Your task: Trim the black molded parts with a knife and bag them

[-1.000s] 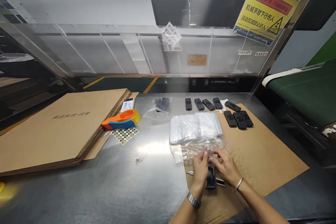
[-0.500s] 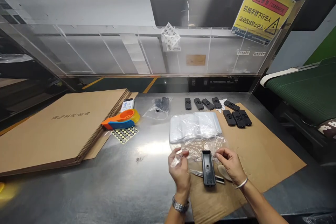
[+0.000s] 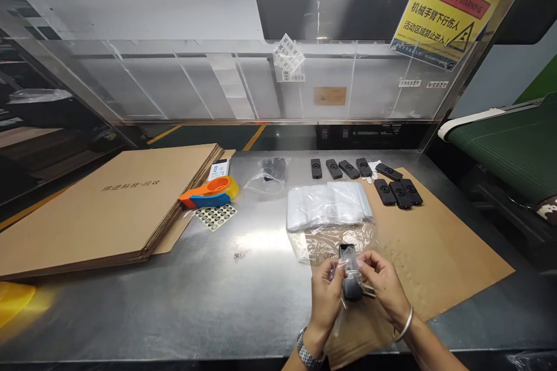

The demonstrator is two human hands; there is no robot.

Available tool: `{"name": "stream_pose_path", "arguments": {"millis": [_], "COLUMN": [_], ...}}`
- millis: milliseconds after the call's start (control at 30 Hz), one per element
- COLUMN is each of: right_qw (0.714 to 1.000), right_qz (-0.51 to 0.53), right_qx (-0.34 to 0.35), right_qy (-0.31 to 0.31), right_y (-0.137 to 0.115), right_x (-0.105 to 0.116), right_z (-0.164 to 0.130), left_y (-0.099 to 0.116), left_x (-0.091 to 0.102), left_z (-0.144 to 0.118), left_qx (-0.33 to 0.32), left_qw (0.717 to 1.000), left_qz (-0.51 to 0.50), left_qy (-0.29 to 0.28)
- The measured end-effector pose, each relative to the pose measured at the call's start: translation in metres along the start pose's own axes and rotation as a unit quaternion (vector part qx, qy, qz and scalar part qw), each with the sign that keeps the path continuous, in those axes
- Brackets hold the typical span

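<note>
My left hand (image 3: 325,295) and my right hand (image 3: 382,284) are close together over a brown cardboard sheet (image 3: 435,255) at the table's near edge. Between them lies a black oblong device (image 3: 349,275). Both hands pinch a small clear plastic bag (image 3: 343,271) around the device's near end. Just beyond it are a crumpled clear bag (image 3: 324,242) and a stack of flat clear bags (image 3: 328,204). Several more black devices (image 3: 398,192) lie in a row at the far side.
A stack of flat cardboard (image 3: 104,208) fills the left of the steel table (image 3: 174,295). An orange and blue tape dispenser (image 3: 211,192), a sticker sheet (image 3: 215,215) and a bag of dark parts (image 3: 270,173) lie mid-table. A green conveyor (image 3: 513,151) runs at right.
My left hand, which held a small bag off to the left, has come back to the device. Both hands now hold the bag at the device, which is nearer me.
</note>
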State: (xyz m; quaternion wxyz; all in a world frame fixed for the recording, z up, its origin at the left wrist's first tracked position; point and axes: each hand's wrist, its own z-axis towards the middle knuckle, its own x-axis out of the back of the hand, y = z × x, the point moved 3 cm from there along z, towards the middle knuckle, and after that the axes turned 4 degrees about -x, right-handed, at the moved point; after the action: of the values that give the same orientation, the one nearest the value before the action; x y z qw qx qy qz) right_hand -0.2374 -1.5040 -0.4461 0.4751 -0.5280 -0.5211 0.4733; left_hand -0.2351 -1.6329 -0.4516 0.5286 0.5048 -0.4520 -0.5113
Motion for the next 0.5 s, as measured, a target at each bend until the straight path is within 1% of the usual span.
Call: {"name": "stream_pose_path", "arguments": {"millis": [67,133,200,267,333,400,467,500], "right_qw": [0.998,0.998,1.000,0.994,0.990,0.988,0.980,0.971], "right_qz": [0.057,0.050,-0.019,-0.100,-0.136,-0.138,-0.162,-0.188], "right_qx": [-0.018,-0.014,-0.001,0.021,0.044,0.067,0.111,0.144], "right_qy": [0.027,0.018,-0.024,-0.039,-0.008,0.033,0.039,0.026], "right_y": [0.001,0.000,0.001,0.002,0.002,0.001,-0.005,-0.008], "right_x": [0.002,0.001,-0.002,-0.002,0.000,0.002,-0.002,-0.005], "right_z": [-0.002,-0.003,-0.004,-0.003,-0.003,-0.004,-0.007,-0.010], "left_y": [-0.004,-0.006,-0.007,-0.009,-0.012,-0.016,-0.016,-0.013], "left_x": [0.002,0.003,0.004,0.006,0.010,0.014,0.019,0.021], "left_z": [-0.005,-0.010,-0.013,-0.014,-0.014,-0.014,-0.016,-0.016], "left_qx": [0.006,0.004,-0.002,-0.010,-0.014,-0.011,-0.025,-0.054], "left_qw": [0.999,0.998,0.998,0.996,0.994,0.993,0.990,0.985], "left_qz": [-0.001,0.001,0.006,0.013,0.024,0.037,0.072,0.108], "left_qy": [0.037,0.055,0.065,0.083,0.101,0.113,0.121,0.120]}}
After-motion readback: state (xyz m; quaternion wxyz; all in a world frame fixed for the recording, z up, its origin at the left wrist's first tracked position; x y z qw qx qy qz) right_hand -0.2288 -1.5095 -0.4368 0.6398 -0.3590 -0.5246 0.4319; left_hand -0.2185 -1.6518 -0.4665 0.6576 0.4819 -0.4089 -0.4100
